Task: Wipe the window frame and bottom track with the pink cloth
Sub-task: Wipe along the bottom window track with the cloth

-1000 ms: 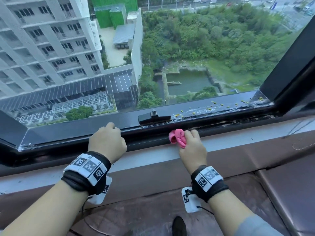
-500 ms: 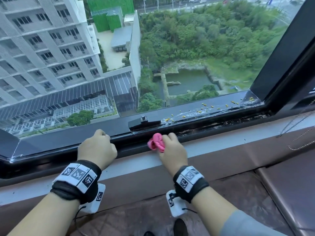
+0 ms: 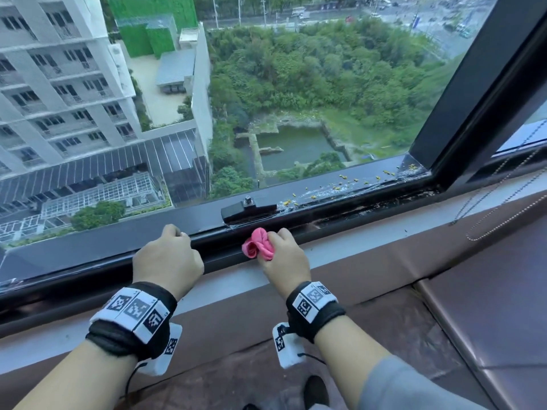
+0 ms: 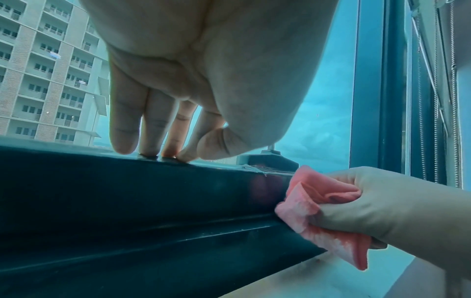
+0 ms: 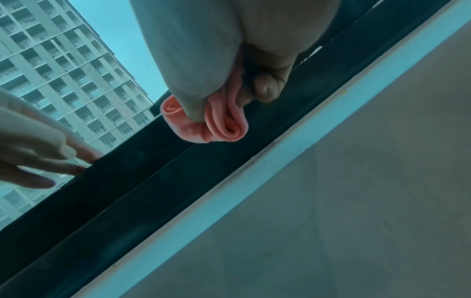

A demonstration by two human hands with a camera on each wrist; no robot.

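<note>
1. While the wiping goes on, the right hand clenches the pink cloth, bunched into folds, so that a firm wad meets the metal; the wad sits just below the black latch and presses the inner face of the window frame.
2. Left hand: fingers bent down, tips resting on the frame's top edge left of the latch, gripping nothing; judged a brace for the body.
3. Bottom track: right of the latch, dark, with crusted grime; not yet reached by the cloth.
4. Yellow specks: scattered on the outer ledge right of the latch, beyond the glass edge.
5. Bead chains: hanging far right of the latch, clear of both hands.
6. Sill: pale strip below the latch, under the right wrist.
</note>
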